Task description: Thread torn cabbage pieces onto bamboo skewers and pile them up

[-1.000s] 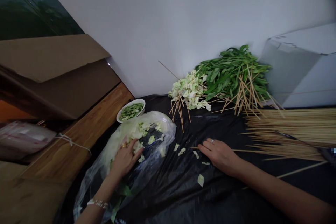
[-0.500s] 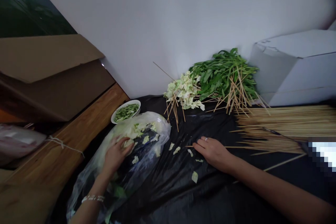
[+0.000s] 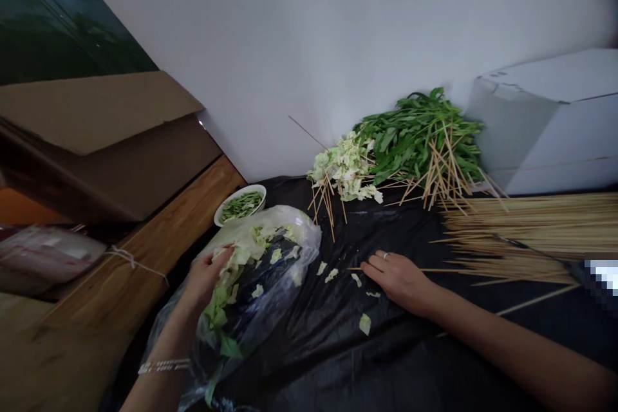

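My right hand (image 3: 398, 280) is closed around a thin wooden skewer (image 3: 434, 270), whose tip pokes out to the left of the fingers. My left hand (image 3: 208, 277) is inside a clear plastic bag (image 3: 309, 235), its fingers apart and touching pale green cabbage pieces (image 3: 241, 254). The fingertips are partly lost among the leaves. Between the two hands, several small cabbage scraps (image 3: 331, 275) lie on the black plastic sheet (image 3: 309, 360).
Behind are skewered cabbage (image 3: 345, 167) and a heap of skewered leafy greens (image 3: 410, 135). Bare skewers (image 3: 531, 222) lie in a wide pile at right, before a white box (image 3: 555, 129). A white bowl (image 3: 264, 196) holds cut greens. At left stands a cardboard box (image 3: 120, 167).
My left hand has shifted back and left within the bag, uncovering more cabbage leaves. The right hand keeps the skewer in the same place. The whole view has drifted slightly.
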`<state>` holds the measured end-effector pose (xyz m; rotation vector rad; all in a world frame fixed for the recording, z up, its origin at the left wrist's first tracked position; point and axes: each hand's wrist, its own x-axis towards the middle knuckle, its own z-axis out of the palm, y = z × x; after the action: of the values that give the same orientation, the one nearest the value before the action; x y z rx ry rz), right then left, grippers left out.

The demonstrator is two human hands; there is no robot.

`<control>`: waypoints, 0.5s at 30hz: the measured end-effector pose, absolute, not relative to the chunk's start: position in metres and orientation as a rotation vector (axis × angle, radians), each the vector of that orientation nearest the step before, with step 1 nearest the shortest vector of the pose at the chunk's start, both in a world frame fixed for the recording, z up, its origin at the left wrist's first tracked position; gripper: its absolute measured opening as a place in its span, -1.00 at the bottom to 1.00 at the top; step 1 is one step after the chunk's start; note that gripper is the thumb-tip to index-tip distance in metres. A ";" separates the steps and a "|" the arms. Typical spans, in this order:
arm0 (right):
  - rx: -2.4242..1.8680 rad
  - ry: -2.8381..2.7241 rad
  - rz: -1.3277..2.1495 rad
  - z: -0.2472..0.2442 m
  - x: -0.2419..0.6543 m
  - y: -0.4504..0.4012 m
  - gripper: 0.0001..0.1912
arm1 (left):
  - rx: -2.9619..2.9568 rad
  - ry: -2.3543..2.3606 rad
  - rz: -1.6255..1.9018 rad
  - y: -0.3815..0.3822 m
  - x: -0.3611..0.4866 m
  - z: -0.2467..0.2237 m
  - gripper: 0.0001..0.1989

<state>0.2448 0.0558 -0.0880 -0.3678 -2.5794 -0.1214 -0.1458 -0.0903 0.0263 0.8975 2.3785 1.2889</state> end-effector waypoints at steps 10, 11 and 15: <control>-0.356 -2.576 -0.161 -0.088 0.244 0.057 -0.76 | 0.492 1.913 1.638 -0.098 -0.137 0.028 -0.90; -0.355 -2.582 -0.159 -0.088 0.244 0.058 -0.75 | 0.449 1.885 1.648 -0.099 -0.135 0.030 -0.87; -0.363 -2.601 -0.147 -0.089 0.244 0.058 -0.74 | 0.170 1.772 1.681 -0.099 -0.130 0.030 -0.81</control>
<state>0.2440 0.0583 -0.0888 -0.3627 -2.6009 -0.1469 -0.1298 -0.0994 0.0303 0.1698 1.7720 1.6807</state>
